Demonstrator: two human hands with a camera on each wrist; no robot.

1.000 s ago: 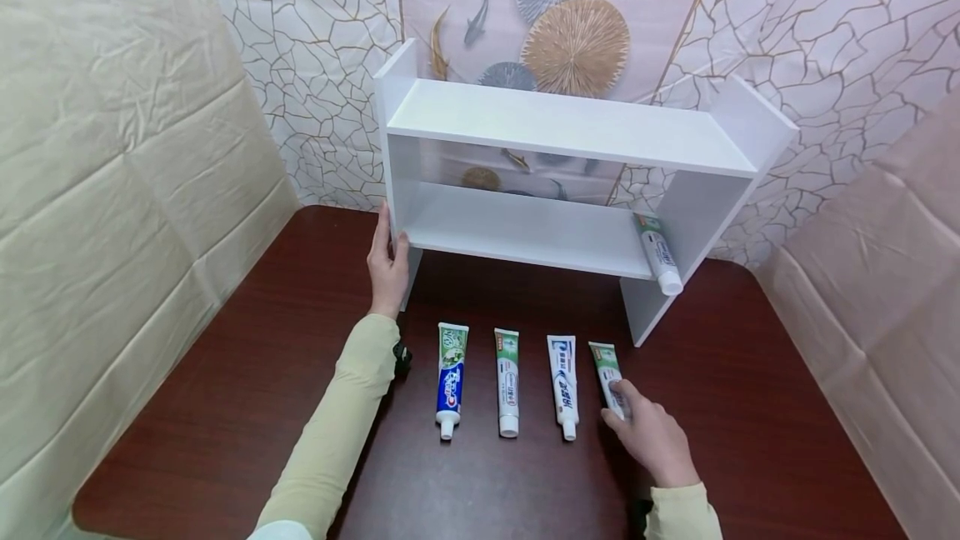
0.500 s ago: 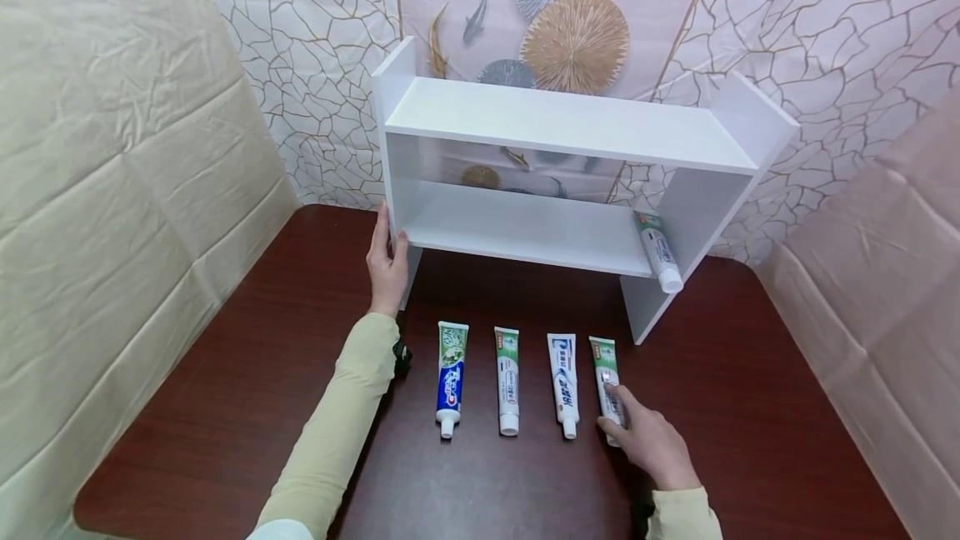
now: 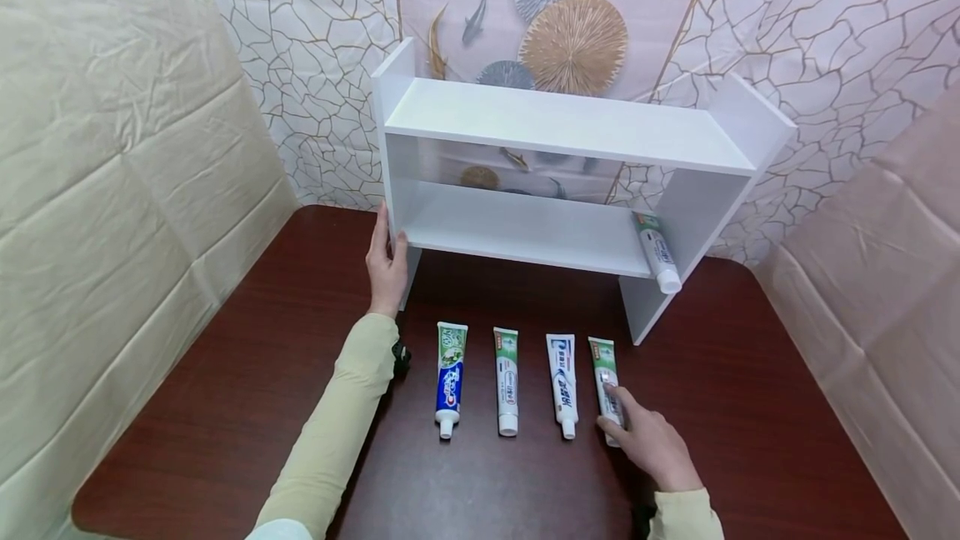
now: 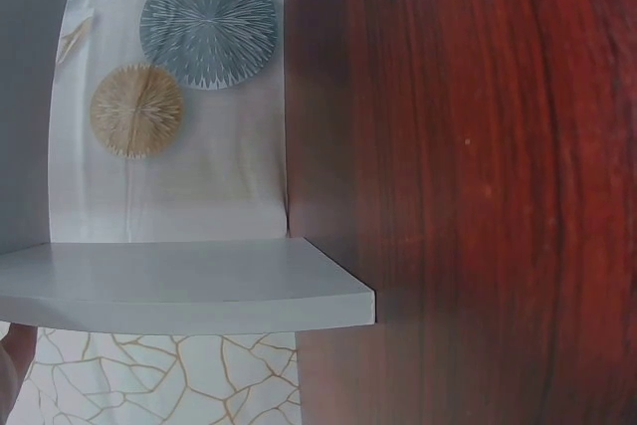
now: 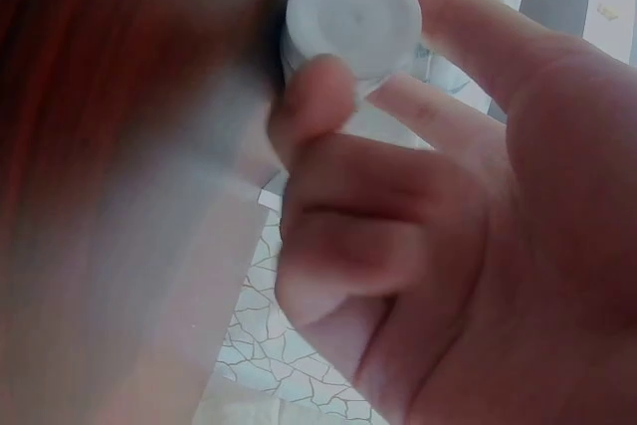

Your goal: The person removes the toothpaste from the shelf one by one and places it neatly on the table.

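Note:
My left hand (image 3: 387, 273) holds the left side panel of a white two-tier shelf (image 3: 525, 227), thumb at the front edge and fingers along the outside. In the left wrist view only a bit of that hand (image 4: 14, 360) shows beside the shelf panel (image 4: 189, 286). My right hand (image 3: 652, 444) pinches the lower part of a green-and-white toothpaste tube (image 3: 604, 361), the rightmost in a row on the table. The right wrist view shows its white cap (image 5: 353, 17) close up, with the fingers around it. Another green-and-white toothpaste tube (image 3: 657, 250) lies at the right end of the lower tier, its cap past the front edge.
Left of the held tube lie a blue-and-white toothpaste tube (image 3: 562, 382), a green-and-white one (image 3: 507, 382) and a green-and-blue Crest one (image 3: 451, 377), caps toward me. The dark red table (image 3: 210, 407) meets patterned cloth (image 3: 322, 65) behind the shelf.
The rightmost tube has turned slightly straighter, more in line with the others, and its lower end has come into view. My right hand shifted a little with it; the left hand stayed put.

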